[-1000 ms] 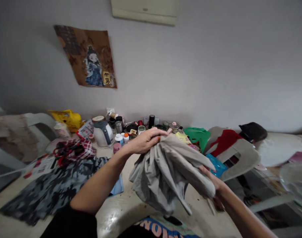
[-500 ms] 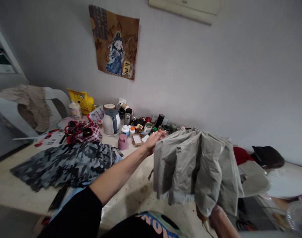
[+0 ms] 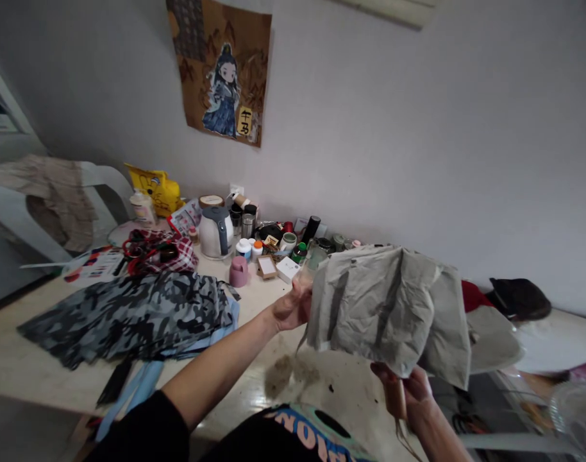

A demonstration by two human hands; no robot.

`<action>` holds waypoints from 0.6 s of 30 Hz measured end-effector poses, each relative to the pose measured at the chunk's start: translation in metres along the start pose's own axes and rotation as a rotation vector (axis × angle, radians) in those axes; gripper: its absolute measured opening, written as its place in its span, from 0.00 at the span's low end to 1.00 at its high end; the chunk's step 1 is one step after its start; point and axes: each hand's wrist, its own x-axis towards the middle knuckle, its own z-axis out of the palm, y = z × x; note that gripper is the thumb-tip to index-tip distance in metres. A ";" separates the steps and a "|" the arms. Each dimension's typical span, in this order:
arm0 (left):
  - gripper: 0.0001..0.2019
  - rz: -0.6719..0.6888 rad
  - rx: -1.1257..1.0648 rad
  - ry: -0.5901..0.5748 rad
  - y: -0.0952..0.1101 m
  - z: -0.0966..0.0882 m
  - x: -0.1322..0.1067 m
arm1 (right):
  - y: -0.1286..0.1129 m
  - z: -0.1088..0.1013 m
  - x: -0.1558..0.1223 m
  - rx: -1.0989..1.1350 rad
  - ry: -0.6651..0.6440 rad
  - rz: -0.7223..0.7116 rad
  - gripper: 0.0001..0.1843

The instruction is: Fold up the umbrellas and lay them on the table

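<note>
Much of the grip is hidden here — the fingers of the left hand (image 3: 293, 307) are tucked behind the edge of the grey garment (image 3: 389, 308), and only the back of the hand and the thumb side can be made out. The right hand (image 3: 408, 394) is partly covered too: the cloth's lower hem drapes over its knuckles, and the forearm is cut off at the bottom edge. What the right hand has between its fingers cannot be read fully, though it is closed on the hem from below.

The garment is held up in the air above the table (image 3: 28, 375), spread between the two hands — its left edge is pinched at the left hand, its lower right part is gripped at the right hand. It is seen as a pale grey-beige cloth, crumpled, with deep vertical folds and a drooping right corner.

Behind and to the left, a camouflage garment (image 3: 129, 314) is laid flat on the table, well apart from the hands. A white kettle (image 3: 215, 232) and a pink cup (image 3: 238, 272) are stood among small jars near the wall, under a poster (image 3: 220, 70).
</note>
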 end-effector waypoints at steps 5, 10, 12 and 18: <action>0.42 0.088 0.120 0.156 0.004 0.025 -0.002 | -0.007 0.019 -0.004 0.128 -0.044 0.094 0.24; 0.46 0.077 0.135 0.307 0.004 0.044 0.002 | -0.008 0.037 -0.012 0.082 -0.182 0.004 0.27; 0.47 0.141 0.147 0.328 0.006 0.053 0.000 | -0.006 0.036 -0.014 0.066 -0.176 -0.008 0.27; 0.59 0.298 0.204 0.380 0.005 0.075 -0.008 | -0.007 0.026 -0.016 0.030 -0.051 -0.058 0.21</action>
